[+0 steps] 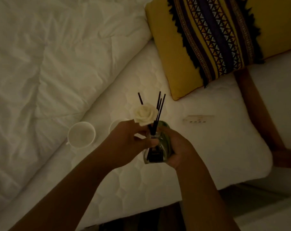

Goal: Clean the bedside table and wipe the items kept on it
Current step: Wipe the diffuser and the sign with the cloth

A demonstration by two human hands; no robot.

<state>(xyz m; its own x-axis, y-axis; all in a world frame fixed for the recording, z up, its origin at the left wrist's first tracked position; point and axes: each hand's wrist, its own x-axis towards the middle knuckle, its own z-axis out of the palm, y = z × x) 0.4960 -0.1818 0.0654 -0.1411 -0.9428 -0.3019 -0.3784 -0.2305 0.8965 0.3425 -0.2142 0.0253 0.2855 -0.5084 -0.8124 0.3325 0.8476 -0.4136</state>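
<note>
1. Below the yellow woven cushion (206, 40), the right hand (180, 151) grips a glass reed diffuser (155, 155) with dark sticks (160, 108) and a white rose (145, 115).
2. The left hand (124, 144) pinches at its neck.
3. Greenish material (166, 140) beside it is indistinct.

One diffuser bottle (164, 145) is the landmark, with two hands on it: the left hand (124, 144) and the right hand (179, 150). One white rose (145, 115) and what look like four dark reeds (160, 110) rise from it. Two white cups (81, 135) (114, 126) stand left of it. One yellow cushion (208, 44) lies beyond it, and one small label (198, 119) just right.
</note>
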